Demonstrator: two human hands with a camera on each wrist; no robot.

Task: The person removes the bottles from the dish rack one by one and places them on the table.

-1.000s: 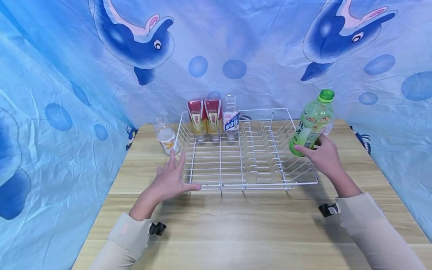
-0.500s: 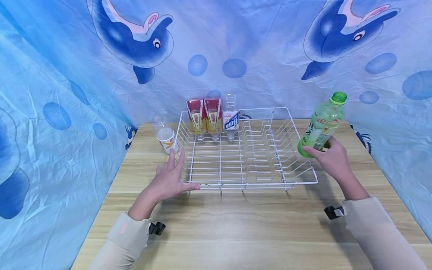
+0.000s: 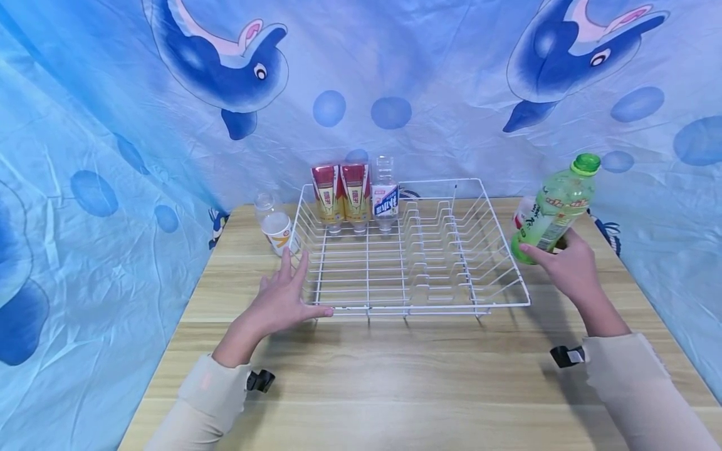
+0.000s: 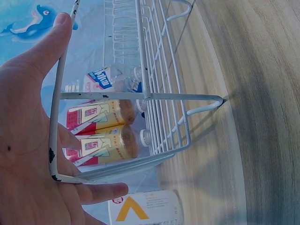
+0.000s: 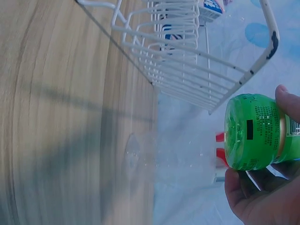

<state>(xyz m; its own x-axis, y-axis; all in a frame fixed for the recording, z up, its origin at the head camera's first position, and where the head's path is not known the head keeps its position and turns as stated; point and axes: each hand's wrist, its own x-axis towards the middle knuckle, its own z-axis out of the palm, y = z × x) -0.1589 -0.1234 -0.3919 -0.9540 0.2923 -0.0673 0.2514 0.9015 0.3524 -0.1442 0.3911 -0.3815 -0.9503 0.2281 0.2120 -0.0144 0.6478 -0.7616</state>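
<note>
My right hand grips a green plastic drink bottle, tilted with its green neck up and right, beside the rack's right side. Its green base faces the right wrist camera. My left hand rests at the front left corner of a white wire dish rack, fingers spread and straight, thumb along the rim. Inside the rack's back left, two bottles with red and yellow labels and a clear bottle with a blue and white label stand neck down.
Left of the rack stands a clear bottle with a white label and orange mark, close to my left fingertips. Another clear bottle with a white and red label is partly hidden behind the green bottle. A blue dolphin-print sheet hangs behind the table.
My right hand has carried the green bottle rightward, from over the rack's right rim to outside it. The left hand has stayed at the rack's corner.
</note>
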